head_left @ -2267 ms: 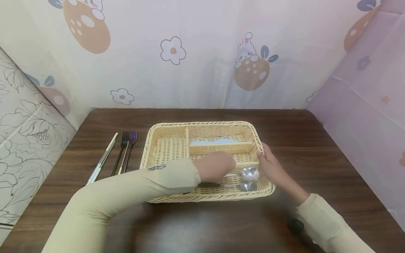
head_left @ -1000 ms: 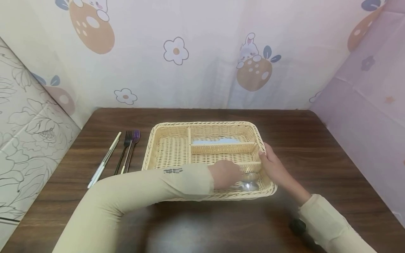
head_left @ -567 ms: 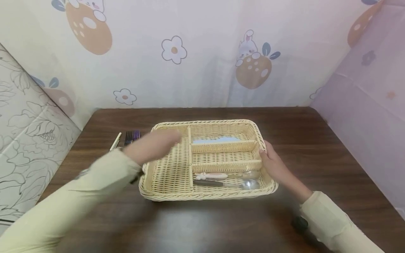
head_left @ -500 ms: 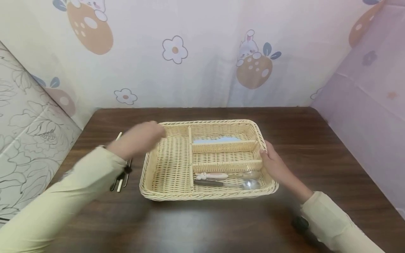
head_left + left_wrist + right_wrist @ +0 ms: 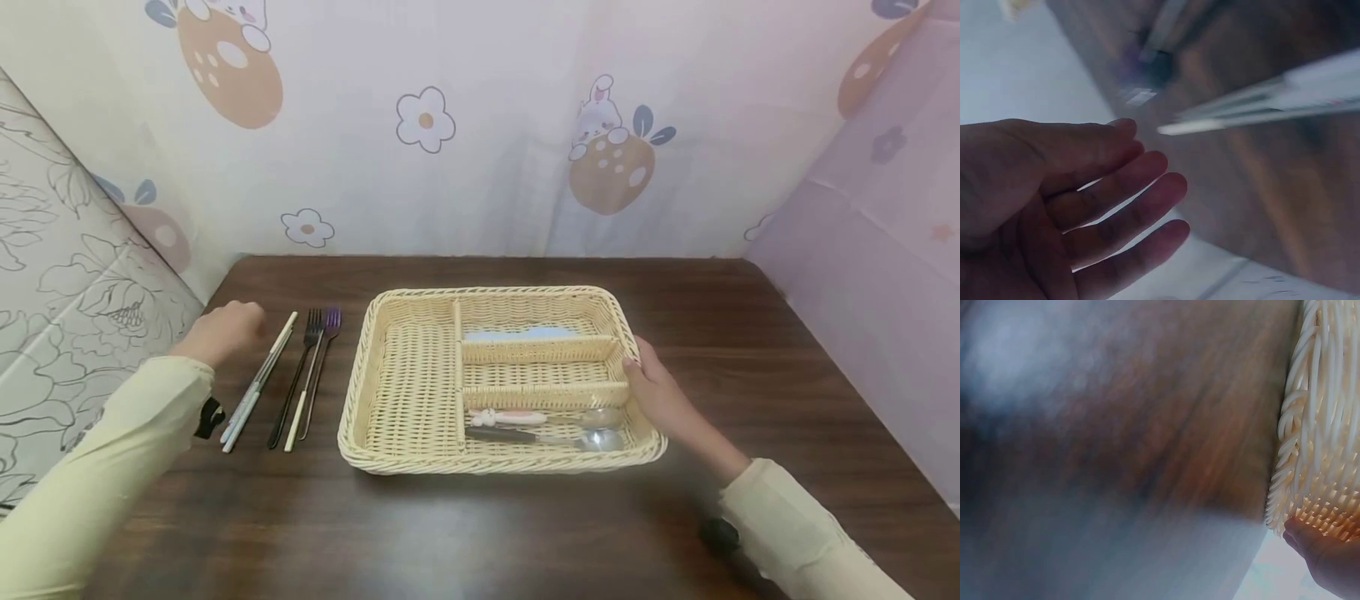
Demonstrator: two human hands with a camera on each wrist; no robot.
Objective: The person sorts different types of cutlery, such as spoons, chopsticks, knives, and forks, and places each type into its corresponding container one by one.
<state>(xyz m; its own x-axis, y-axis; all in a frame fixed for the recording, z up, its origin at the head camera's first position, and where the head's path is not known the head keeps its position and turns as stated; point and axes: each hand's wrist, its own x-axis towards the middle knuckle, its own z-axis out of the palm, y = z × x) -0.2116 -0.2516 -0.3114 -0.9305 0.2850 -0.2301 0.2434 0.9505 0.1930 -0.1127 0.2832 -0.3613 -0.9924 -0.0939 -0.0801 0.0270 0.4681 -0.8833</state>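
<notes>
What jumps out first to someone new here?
The pale wicker basket mid-table, with two spoons in its front-right compartment and the right hand gripping its right end. Next, the chopsticks and forks on the table left of it, with the left hand beside the chopsticks, holding nothing. Behind, the backdrop printed with rabbits and flowers.

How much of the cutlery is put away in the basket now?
Looks done: a spoon with a white-and-pink rabbit handle and a dark-handled silver spoon lie inside the cream woven basket.

In hand: the right hand holds the basket's edge; the empty left hand hovers near the thin white-and-metal chopsticks.

Probably to go: those chopsticks and the slim black-and-purple-headed forks, all lying on the brown wooden table.
</notes>
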